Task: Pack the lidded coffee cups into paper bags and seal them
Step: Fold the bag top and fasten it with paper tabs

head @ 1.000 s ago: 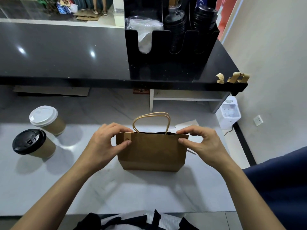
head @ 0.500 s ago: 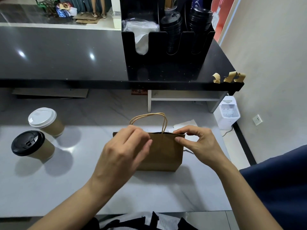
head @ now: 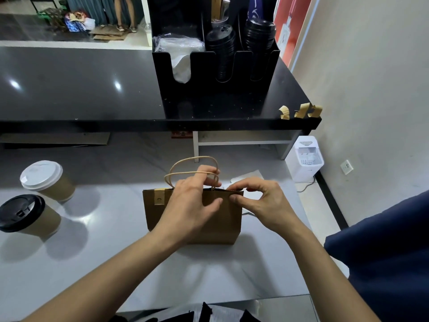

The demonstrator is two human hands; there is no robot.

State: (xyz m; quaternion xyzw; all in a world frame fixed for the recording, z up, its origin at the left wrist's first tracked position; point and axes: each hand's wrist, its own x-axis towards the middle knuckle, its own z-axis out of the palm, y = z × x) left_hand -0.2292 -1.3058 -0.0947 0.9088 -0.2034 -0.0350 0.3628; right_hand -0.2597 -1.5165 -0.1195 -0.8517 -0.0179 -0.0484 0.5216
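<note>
Grey counter point(head: 92, 263), upright brown paper bag point(head: 222, 224), left hand point(head: 192, 205) gripping its top, right hand point(head: 260, 201) pinching its rim.

The bag point(head: 222, 219) is matt brown kraft paper with twisted paper-cord handles point(head: 195, 160). The desk point(head: 92, 263) looks smooth, pale and faintly glossy. Both cups point(head: 50, 182) wear smooth plastic lids over paper sleeves.

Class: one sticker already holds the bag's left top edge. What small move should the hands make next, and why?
Probably press a second seal onto the paper bag's right top corner: the right hand pinches there, the left hand steadies the middle, and only the sticker shows.
</note>
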